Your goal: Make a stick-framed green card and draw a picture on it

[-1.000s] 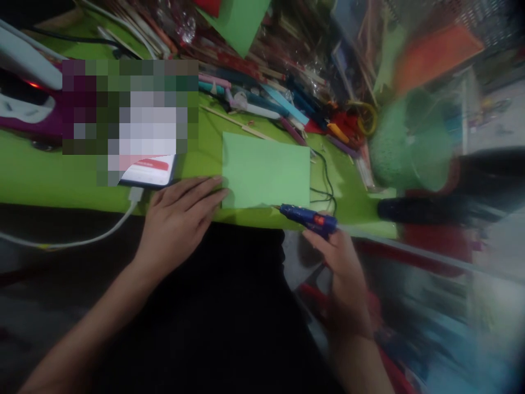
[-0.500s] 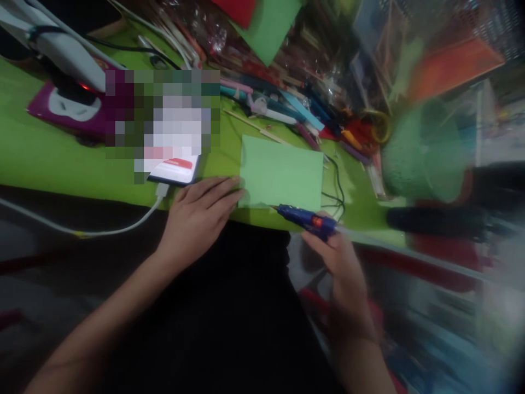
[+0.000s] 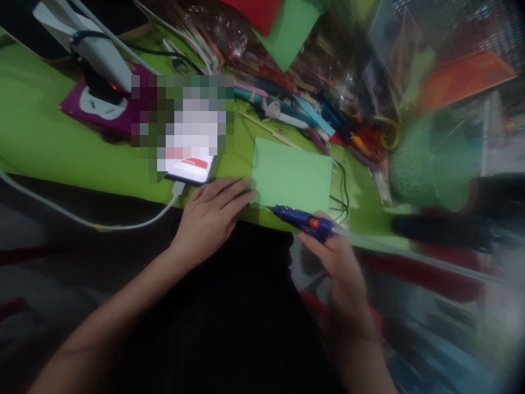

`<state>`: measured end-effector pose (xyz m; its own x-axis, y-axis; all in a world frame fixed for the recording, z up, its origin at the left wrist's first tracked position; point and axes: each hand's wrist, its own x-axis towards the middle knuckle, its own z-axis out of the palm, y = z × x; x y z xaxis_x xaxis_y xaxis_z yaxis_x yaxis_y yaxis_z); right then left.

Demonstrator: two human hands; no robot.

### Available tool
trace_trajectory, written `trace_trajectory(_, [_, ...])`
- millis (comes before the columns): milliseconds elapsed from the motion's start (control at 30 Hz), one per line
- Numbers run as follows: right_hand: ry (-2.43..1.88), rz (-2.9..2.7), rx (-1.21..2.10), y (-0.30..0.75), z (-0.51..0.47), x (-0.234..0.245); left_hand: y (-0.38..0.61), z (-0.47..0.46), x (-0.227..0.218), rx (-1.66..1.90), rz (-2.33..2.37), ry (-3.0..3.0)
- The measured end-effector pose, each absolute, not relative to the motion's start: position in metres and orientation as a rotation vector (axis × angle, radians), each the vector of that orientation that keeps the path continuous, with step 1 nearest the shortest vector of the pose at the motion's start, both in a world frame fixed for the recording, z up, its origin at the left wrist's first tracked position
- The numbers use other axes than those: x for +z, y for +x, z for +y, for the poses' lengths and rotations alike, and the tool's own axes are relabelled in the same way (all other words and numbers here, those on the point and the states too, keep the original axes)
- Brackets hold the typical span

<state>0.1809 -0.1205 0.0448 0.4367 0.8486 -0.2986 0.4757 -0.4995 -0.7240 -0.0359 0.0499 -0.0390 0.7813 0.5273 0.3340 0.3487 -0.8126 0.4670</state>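
A light green sheet of paper (image 3: 292,172) lies flat near the front edge of the green-covered table. My left hand (image 3: 215,210) rests with its fingers stretched out, the tips on the paper's left edge. In my right hand (image 3: 328,243) is a blue glue gun (image 3: 303,220), its fingers wrapped round the handle. The nozzle points left, at the paper's lower edge; whether it touches cannot be made out. A long whitish glue stick (image 3: 381,242) sticks out from the back of the gun.
A lit phone (image 3: 191,169) with a white charging cable (image 3: 143,224) lies left of the paper. Further left is a purple power strip (image 3: 94,104) with plugs. Pens, scissors (image 3: 385,131) and sticks crowd the back. A green basket (image 3: 426,158) stands right.
The whole table scene has shifted a little rightward in view. The glue gun's nozzle has moved slightly left along the paper's lower edge, towards my left fingertips.
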Motion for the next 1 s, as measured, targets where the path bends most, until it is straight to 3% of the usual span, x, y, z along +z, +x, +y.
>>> trace_trajectory(567, [-2.037,-1.343,0.845,0.173,-0.105,0.041,-0.037,0.050,-0.039,0.577,0.674,2.505])
trace_trajectory(1000, [-2.134,-1.108,0.864,0.181,-0.118,0.041,-0.037,0.050,-0.039,0.554,0.694,2.514])
